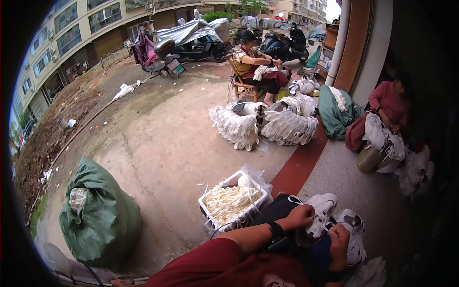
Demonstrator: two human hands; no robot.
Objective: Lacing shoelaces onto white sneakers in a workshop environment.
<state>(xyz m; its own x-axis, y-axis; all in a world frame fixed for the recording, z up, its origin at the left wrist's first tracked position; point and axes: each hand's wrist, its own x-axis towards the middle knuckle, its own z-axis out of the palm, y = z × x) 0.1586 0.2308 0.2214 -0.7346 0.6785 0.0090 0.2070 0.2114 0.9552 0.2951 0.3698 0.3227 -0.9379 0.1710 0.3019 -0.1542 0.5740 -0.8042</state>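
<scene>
A white sneaker (323, 204) with dark trim rests on my lap. My left hand (300, 216), with a dark watch on its wrist, is closed at the shoe's lacing, pinching a white shoelace (327, 228). A loop of lace stands up beside its knuckles. On the other side of the shoe my right hand (338, 240) is also closed, its fingertips on the lace. Other white shoes (355, 246) lie just beyond my right hand. To the left of my lap a white foam box (206, 204) holds a heap of cream-white shoelaces (232, 201).
A stuffed green sack (100, 215) stands at the left. Bundles of white shoe uppers (289, 125) lie ahead, near a person seated on a wooden chair (238, 79). Another person (389, 105) sits at the right with shoes. Parked scooters (282, 47) stand farther back.
</scene>
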